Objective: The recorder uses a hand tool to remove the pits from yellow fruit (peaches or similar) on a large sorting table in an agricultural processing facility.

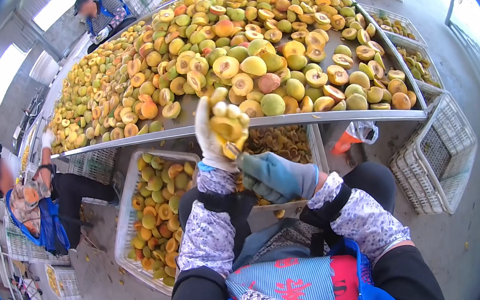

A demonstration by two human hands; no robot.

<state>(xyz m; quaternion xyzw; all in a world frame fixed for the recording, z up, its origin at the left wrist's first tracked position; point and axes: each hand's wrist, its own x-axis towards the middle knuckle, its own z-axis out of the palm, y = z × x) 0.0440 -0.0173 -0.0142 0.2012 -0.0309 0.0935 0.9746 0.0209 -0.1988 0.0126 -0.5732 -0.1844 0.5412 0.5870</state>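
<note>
My left hand [218, 130], in a whitish glove, holds a halved yellow fruit [227, 128] just over the front edge of a metal table [153, 137]. My right hand [277, 176], in a blue-grey glove, is closed at the lower edge of that fruit; a small metal tip [231, 149] shows between the hands, its handle hidden in my right fist. Halved and whole peach-like fruits [229, 66] in yellow, green and orange are heaped on the table beyond. Below my hands, partly covered by them, is a crate of small brownish pieces [282, 142].
A white crate of halved fruit [158, 218] stands at my left knee. Empty stacked plastic crates [436, 157] are at the right, near a plastic bag [355, 134] under the table. Co-workers sit at the left [32, 198] and far left corner [102, 18] of the table.
</note>
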